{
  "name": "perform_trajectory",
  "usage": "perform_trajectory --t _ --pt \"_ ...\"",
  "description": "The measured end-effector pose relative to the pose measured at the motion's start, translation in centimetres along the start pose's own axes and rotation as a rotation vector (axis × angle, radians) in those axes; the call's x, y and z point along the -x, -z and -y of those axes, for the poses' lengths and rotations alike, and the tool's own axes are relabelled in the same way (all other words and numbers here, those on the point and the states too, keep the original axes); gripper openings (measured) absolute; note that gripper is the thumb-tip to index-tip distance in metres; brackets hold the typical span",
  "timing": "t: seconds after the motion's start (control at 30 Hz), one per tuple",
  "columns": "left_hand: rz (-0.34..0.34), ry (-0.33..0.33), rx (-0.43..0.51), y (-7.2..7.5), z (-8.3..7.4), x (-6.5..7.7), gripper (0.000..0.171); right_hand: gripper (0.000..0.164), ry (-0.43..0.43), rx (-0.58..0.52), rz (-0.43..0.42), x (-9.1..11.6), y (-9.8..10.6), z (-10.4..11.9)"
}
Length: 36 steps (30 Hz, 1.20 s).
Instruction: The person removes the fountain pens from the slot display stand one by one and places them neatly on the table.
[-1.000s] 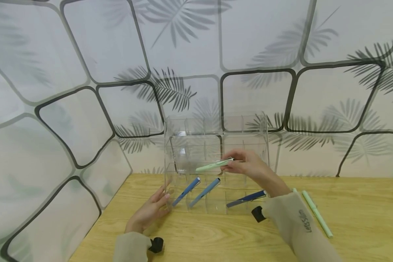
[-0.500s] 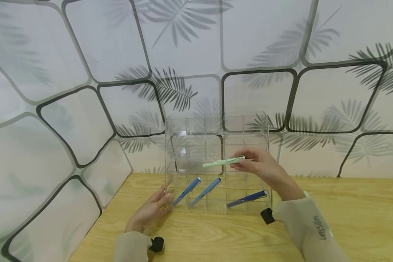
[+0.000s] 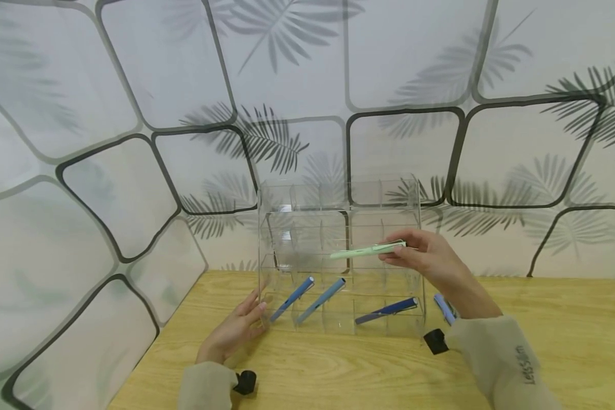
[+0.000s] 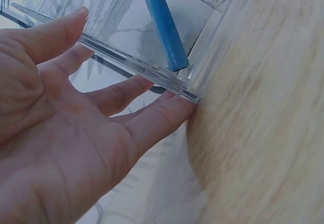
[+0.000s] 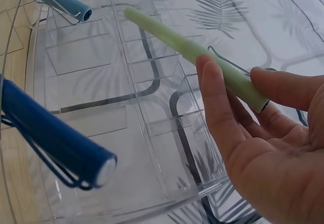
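My right hand [image 3: 430, 262] pinches a light green pen [image 3: 361, 250] near its clip end, between thumb and fingers. The pen lies almost level in front of the middle tiers of a clear acrylic display rack [image 3: 307, 212]; in the right wrist view its far end points away from the palm. My left hand [image 3: 236, 330] touches the rack's lower left side with extended fingers, and the left wrist view shows the fingertips at the panel's edge. Along the bottom tier lean a blue pen [image 3: 292, 299], a lighter blue pen [image 3: 321, 300] and a dark blue pen [image 3: 386, 311].
On the wooden table [image 3: 333, 376], a periwinkle pen [image 3: 445, 309] lies right of the rack, partly behind my right forearm. A patterned curtain [image 3: 389, 68] stands close behind the rack. Clear dividers split the tiers into small compartments.
My right hand has moved right with the light green pen, which has turned closer to level. The periwinkle pen has come into view; the green pens on the table are now hidden. My left hand stays put.
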State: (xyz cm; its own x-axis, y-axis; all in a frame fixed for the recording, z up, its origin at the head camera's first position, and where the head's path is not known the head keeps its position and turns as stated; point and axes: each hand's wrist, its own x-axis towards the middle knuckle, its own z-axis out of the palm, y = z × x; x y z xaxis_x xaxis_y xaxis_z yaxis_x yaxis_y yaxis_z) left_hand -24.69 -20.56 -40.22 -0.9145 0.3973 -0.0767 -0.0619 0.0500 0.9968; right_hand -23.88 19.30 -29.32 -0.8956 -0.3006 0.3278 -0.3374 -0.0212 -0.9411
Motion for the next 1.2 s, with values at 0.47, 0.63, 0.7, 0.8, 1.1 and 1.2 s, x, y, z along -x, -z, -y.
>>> perform_trajectory --t 0.47,0.63,0.7,0.8,1.1,1.2 --pt "0.018 -0.004 0.000 0.0 -0.1 0.0 0.061 0.018 0.004 -0.004 -0.037 1.6 2.6 -0.2" --pt "0.018 -0.008 -0.001 0.0 -0.1 0.0 0.061 0.017 0.018 -0.098 -0.048 2.2 4.0 -0.3" --pt "0.021 -0.009 0.003 0.0 -0.1 0.0 0.061 0.017 0.031 -0.137 -0.046 2.4 4.5 -0.3" --pt "0.023 -0.008 -0.001 0.0 -0.1 0.0 0.061 0.019 0.045 -0.176 -0.048 2.8 5.2 -0.4" --pt "0.013 -0.003 -0.003 0.0 0.0 -0.1 0.060 0.020 0.004 -0.142 -0.104 3.6 7.0 0.0" --pt "0.011 -0.005 -0.007 0.0 0.0 -0.1 0.061 0.022 0.013 -0.174 -0.091 3.7 7.6 -0.1"
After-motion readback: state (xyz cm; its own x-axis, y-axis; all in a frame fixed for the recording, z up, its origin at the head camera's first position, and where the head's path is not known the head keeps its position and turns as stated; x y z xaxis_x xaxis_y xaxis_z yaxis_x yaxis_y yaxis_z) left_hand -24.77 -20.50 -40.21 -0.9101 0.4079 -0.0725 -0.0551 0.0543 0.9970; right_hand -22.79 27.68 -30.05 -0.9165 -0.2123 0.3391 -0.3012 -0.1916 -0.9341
